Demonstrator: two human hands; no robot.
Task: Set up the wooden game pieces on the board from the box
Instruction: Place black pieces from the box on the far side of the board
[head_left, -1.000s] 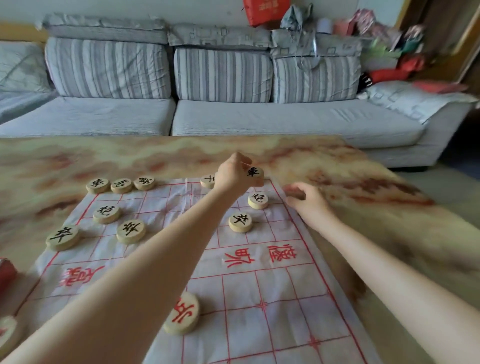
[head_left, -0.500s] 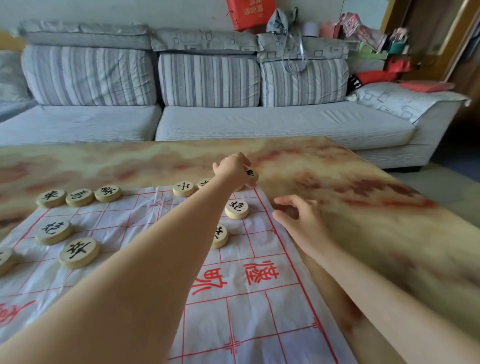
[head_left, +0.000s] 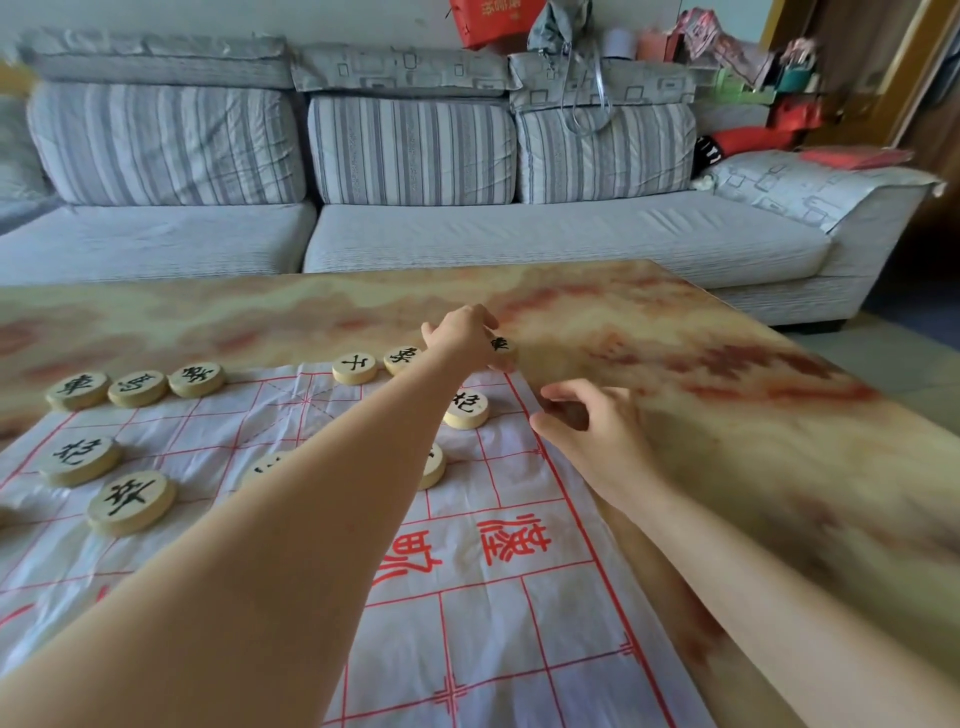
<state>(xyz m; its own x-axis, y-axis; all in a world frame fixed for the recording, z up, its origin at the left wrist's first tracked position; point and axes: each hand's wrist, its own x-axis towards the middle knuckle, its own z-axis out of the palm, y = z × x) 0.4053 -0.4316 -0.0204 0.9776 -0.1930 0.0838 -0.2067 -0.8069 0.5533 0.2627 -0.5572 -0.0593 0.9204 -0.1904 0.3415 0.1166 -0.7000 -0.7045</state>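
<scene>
The left hand (head_left: 460, 340) reaches across to the far right corner of the xiangqi board sheet (head_left: 519, 597), fingers curled round a black-lettered wooden piece (head_left: 503, 347) at that corner. Best to centre the disc on the red line crossing, in row with the back-rank elephant piece (head_left: 404, 359), then lift straight off so the thin sheet does not drag. The right hand (head_left: 592, 436) rests at the sheet's right edge, fingers loosely curled, nothing seen in them; pressing that edge flat would help

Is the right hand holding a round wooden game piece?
No, the right hand sits at the white cloth board's right edge, loosely curled and empty.
</scene>
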